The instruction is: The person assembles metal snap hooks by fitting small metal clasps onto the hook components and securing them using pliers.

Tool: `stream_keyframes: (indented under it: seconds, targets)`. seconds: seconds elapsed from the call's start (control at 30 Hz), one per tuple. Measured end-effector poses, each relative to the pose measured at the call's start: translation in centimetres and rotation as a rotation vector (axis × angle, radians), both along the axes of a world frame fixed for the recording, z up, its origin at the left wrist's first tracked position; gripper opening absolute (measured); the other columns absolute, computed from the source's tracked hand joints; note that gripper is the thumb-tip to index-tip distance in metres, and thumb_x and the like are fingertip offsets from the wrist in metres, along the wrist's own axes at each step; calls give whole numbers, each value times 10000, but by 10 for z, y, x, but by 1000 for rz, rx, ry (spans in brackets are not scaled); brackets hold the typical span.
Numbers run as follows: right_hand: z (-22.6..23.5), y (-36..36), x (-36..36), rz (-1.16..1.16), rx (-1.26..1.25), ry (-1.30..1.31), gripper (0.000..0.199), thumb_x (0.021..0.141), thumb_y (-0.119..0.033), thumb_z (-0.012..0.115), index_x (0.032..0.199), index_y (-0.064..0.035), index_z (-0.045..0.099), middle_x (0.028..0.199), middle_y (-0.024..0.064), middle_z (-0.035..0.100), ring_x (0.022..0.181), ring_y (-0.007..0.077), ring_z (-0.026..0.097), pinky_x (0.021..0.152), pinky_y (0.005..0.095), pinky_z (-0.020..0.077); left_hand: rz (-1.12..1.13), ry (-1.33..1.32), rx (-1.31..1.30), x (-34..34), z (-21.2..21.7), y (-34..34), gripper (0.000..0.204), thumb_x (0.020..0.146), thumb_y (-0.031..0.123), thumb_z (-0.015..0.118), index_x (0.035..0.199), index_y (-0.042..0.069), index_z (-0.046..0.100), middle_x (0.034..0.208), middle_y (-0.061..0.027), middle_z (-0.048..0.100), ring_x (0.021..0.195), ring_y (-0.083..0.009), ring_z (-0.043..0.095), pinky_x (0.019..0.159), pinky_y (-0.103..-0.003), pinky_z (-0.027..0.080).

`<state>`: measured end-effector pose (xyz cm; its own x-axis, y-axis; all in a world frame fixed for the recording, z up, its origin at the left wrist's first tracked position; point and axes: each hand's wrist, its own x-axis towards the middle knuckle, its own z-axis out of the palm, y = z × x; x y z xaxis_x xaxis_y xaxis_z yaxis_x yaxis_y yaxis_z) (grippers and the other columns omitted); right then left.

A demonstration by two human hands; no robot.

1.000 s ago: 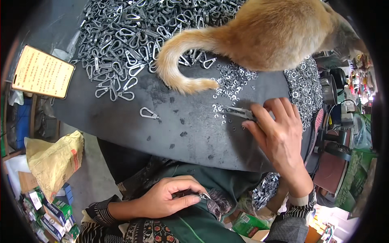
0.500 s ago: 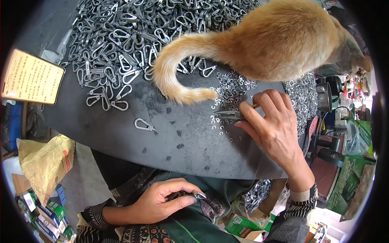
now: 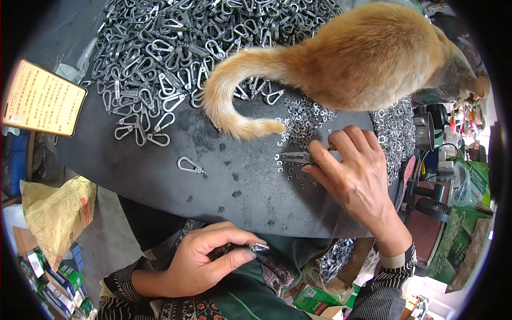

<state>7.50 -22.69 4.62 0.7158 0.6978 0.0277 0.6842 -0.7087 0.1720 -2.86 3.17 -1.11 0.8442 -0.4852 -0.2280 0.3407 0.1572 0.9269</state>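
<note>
Over the table, my right hand point(image 3: 353, 173) is closed around a pair of pliers point(image 3: 295, 157). The jaws point left, low among small C-shaped metal rings point(image 3: 302, 121) strewn on the surface; a ring appears to be at their tip. Above my lap, in front of the table edge, my left hand point(image 3: 213, 258) pinches a small metal snap hook point(image 3: 258, 247) between thumb and forefinger. Most of that hook is hidden by the fingers. One single snap hook point(image 3: 190, 166) lies apart on the table, and a big heap of snap hooks point(image 3: 176, 53) covers the far side.
An orange cat point(image 3: 368, 58) sits on the far right of the table, its tail curled over the heap's edge. A lit phone point(image 3: 44, 98) stands at the left. More rings point(image 3: 394, 136) and a metal cup point(image 3: 424, 130) are at the right. A yellow sack point(image 3: 61, 216) is lower left.
The pliers have shifted slightly left and down, their jaws now at a ring. My left hand has risen a little with the snap hook.
</note>
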Motion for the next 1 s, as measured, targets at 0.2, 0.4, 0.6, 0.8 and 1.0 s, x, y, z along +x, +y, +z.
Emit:
stream_keyframes:
  seconds: [0.2, 0.4, 0.6, 0.8, 1.0]
  targets:
    - [4, -1, -1, 14, -42, -4, 322, 761, -286, 765, 982, -109, 613, 828, 33, 521, 804, 220, 544, 671, 359, 409, -5, 349, -127, 19, 10, -3, 193, 944, 27, 624, 1122, -34, 666, 854, -13, 599, 681, -42, 489, 589, -195, 385]
    - [24, 6, -1, 136, 133, 91, 340, 712, -353, 771, 922, -128, 628, 757, 17, 470, 675, 202, 510, 576, 336, 378, 3, 578, -294, 29, 5, 2, 216, 973, 59, 603, 1172, -19, 640, 820, -2, 568, 691, -53, 481, 578, -194, 363]
    - [39, 0, -14, 217, 140, 130, 391, 729, -444, 708, 914, -102, 671, 784, 52, 536, 678, 232, 557, 566, 351, 414, -76, 425, -142, 37, 17, -8, 215, 967, 32, 601, 1164, -44, 640, 983, -24, 584, 730, -61, 499, 595, -202, 385]
    - [48, -9, -28, 244, 74, 59, 400, 665, -398, 722, 919, -92, 669, 762, 29, 500, 652, 203, 537, 543, 318, 395, -71, 193, -125, 29, 14, -18, 217, 963, 65, 636, 1163, -6, 680, 1035, 10, 642, 784, -7, 529, 674, -167, 433]
    - [53, -18, -50, 144, 158, 13, 415, 681, -404, 737, 949, -96, 664, 774, 41, 503, 670, 218, 540, 558, 350, 395, -68, 242, -121, 20, 21, -30, 171, 956, 32, 617, 1115, -22, 653, 950, -14, 582, 706, -46, 473, 606, -192, 381]
